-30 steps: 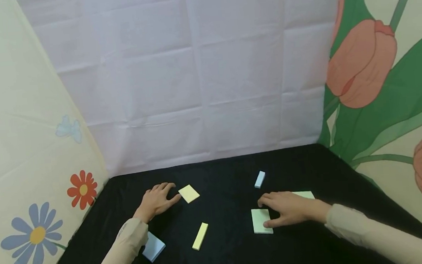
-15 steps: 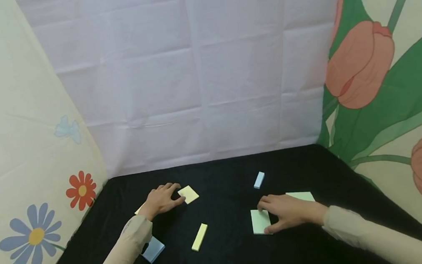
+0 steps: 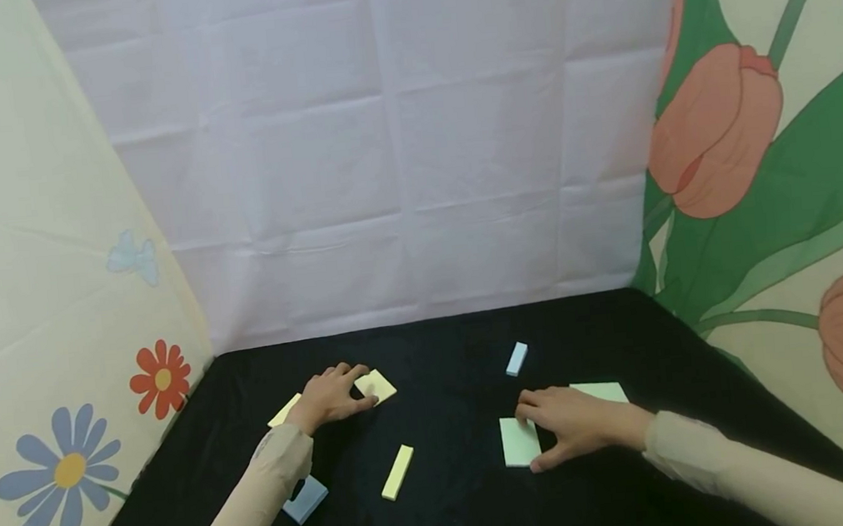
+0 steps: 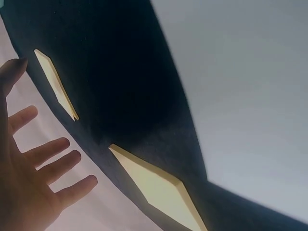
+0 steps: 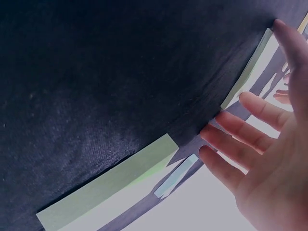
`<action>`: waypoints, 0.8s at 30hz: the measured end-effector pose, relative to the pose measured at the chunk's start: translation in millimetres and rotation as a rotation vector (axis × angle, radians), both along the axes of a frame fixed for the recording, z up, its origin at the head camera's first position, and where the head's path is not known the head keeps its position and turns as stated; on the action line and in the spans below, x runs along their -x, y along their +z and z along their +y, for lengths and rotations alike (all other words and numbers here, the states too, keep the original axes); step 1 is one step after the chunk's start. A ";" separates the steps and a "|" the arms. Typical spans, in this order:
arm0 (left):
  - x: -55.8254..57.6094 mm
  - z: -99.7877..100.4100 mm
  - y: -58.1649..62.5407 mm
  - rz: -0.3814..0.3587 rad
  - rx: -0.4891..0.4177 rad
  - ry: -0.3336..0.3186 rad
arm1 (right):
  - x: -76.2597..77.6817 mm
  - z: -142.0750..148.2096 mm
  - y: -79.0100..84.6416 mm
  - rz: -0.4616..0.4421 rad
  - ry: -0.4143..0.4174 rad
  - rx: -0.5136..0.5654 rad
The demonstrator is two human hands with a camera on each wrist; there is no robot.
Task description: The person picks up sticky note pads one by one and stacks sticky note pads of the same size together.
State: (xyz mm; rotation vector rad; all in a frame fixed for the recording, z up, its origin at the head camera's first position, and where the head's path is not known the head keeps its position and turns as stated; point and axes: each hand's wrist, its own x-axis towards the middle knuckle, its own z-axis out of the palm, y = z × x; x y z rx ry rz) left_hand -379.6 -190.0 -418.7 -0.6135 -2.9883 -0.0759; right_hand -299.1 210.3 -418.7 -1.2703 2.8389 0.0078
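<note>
My left hand [image 3: 331,396] spreads its thumb and fingers over a square yellow sticky note pad [image 3: 378,385], fingertips at its left side. In the left wrist view these fingers are extended and apart. Another yellow pad [image 3: 284,410] shows partly behind that wrist. On the right, my right hand [image 3: 574,421] spans a square pale green sticky note pad [image 3: 518,442], thumb tip by its lower corner and index fingertip by its upper edge; the right wrist view shows fairly straight fingers. A second green pad [image 3: 602,392] lies beyond the hand, partly hidden by it.
A narrow yellow pad [image 3: 397,472] lies between the hands on the black cloth [image 3: 458,510]. Farther back is a narrow light blue pad [image 3: 516,359]. A blue pad [image 3: 307,500] sits beside the left sleeve, partly covered. White cloth [image 3: 399,173] hangs behind.
My left hand has moved rightward over the square yellow pad, uncovering the other yellow pad behind the wrist. The right hand has shifted only slightly at the green pad.
</note>
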 end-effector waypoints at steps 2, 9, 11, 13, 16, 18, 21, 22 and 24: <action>0.1 0.7 0.5 -0.011 0.004 -0.001 | 0.4 0.0 0.0 0.007 0.009 0.001; 2.0 2.7 -1.4 -0.018 0.019 -0.014 | -0.1 -0.4 1.7 0.038 0.039 0.001; 2.5 3.5 -2.4 -0.018 0.020 -0.023 | -0.6 -0.6 1.5 0.038 0.042 0.002; 3.4 4.1 -3.6 -0.019 0.026 -0.030 | -1.2 -0.8 1.4 0.038 0.043 0.001; 3.5 4.9 -3.5 -0.023 0.038 -0.030 | -2.0 -0.9 1.8 0.042 0.045 -0.001; 3.9 5.3 -3.3 -0.029 0.045 -0.030 | -2.4 -0.9 2.1 0.043 0.048 0.000; 4.2 5.9 -2.9 -0.037 0.040 -0.034 | -2.8 -0.9 2.1 0.046 0.054 0.001; 4.3 6.0 -2.9 -0.044 0.038 -0.036 | -2.9 -0.9 1.9 0.048 0.055 0.001; 4.5 6.2 -3.3 -0.055 0.036 -0.036 | -3.0 -0.9 1.5 0.052 0.057 0.000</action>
